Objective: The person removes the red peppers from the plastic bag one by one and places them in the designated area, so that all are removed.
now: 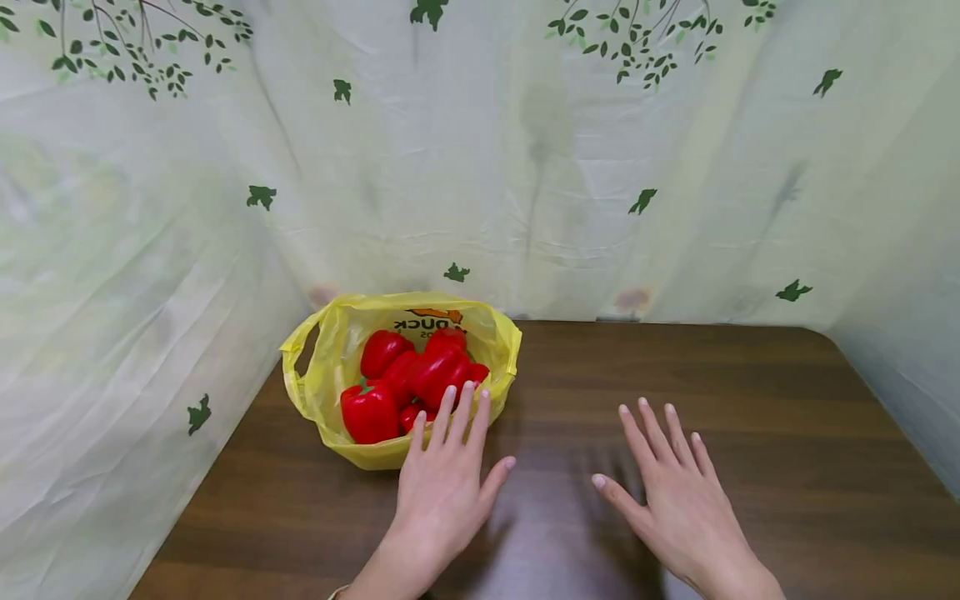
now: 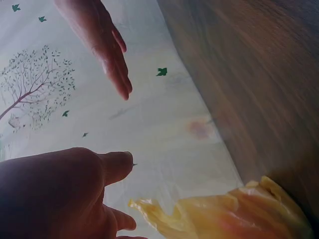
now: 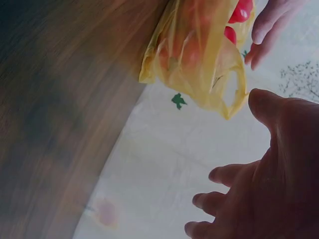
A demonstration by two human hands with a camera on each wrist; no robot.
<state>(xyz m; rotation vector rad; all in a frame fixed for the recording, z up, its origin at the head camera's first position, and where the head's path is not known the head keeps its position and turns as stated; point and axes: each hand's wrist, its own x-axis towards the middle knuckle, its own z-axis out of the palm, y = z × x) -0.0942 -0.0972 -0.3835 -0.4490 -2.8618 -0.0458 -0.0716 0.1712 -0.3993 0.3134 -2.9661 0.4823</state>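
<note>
A yellow plastic bag stands with its mouth open on the left part of the table, holding several red bell peppers. My left hand is held palm down with fingers spread, its fingertips overlapping the bag's near right rim in the head view. To the right, my right hand hovers over the bare wood, fingers spread and holding nothing. From the right wrist view, the bag shows its handle loop and peppers through the thin plastic. The left wrist view catches the bag's crumpled top below the left hand.
The dark brown wooden table has a rounded far right corner. A pale curtain printed with green leaves and branches encloses it at the back and both sides, close behind the bag.
</note>
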